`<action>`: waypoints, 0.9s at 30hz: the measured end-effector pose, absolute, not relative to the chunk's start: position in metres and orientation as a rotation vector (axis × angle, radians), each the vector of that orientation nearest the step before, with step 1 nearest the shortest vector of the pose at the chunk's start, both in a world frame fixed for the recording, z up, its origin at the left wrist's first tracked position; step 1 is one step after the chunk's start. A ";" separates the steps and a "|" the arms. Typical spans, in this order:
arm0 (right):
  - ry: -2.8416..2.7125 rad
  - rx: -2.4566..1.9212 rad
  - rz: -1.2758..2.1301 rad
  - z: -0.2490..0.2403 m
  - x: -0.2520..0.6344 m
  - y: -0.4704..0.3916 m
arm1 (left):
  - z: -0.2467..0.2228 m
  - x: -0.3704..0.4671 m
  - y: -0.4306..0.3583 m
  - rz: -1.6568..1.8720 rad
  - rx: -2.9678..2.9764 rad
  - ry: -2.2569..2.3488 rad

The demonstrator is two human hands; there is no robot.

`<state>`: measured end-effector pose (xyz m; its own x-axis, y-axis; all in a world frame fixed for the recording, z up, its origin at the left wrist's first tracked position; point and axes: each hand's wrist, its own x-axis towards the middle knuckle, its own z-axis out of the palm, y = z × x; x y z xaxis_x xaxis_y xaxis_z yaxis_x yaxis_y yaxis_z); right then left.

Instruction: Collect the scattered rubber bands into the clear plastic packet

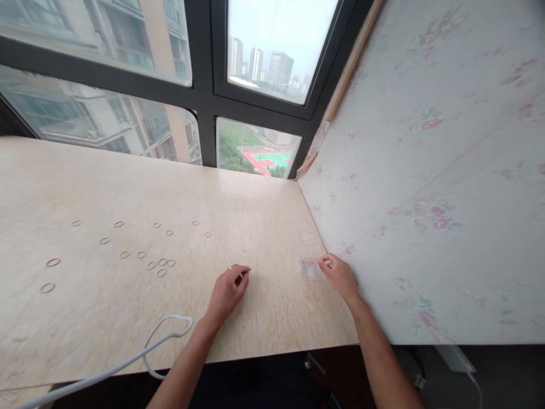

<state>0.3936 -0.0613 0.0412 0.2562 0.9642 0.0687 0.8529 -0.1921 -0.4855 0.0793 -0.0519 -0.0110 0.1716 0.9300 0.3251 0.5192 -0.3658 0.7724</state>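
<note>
My left hand [230, 288] rests low over the middle of the tabletop, thumb and index finger pressed together in a pinch. Whatever may be between those fingertips is too small to make out. By the wall, my right hand [340, 276] is also closed in a pinch, at the right edge of a small clear plastic box [310, 271]. It is unclear whether these fingers grip the box or something tiny above it. Several thin rings, such as a reddish ring [53, 262] and an olive ring [47, 288], lie scattered to the left.
A small clear piece [307, 237] lies behind the box. A white cable [128, 359] loops over the front edge of the marble-patterned tabletop [264, 216]. Flower-patterned wall [426, 170] bounds the right side, and dark-framed windows [208, 102] stand at the back.
</note>
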 end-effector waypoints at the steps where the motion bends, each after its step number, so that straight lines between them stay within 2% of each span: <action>1: -1.664 -2.110 0.355 0.040 0.395 -0.061 | -0.011 0.079 -0.052 1.091 1.963 1.366; 9: -1.554 -1.966 0.355 0.041 0.385 -0.084 | -0.010 0.080 -0.052 1.091 1.958 1.374; 19: -1.651 -1.783 0.456 0.000 0.354 -0.132 | -0.003 0.067 -0.052 1.056 1.831 1.364; 27: -1.622 -1.827 0.439 -0.004 0.362 -0.129 | 0.014 -0.001 -0.032 1.210 1.516 1.931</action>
<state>0.3620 -0.1286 -0.0044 0.1793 0.9694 0.1676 0.7528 -0.0255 -0.6578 -0.0008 -0.0316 0.0142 -0.3302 0.9242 0.1919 0.5760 0.0362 0.8167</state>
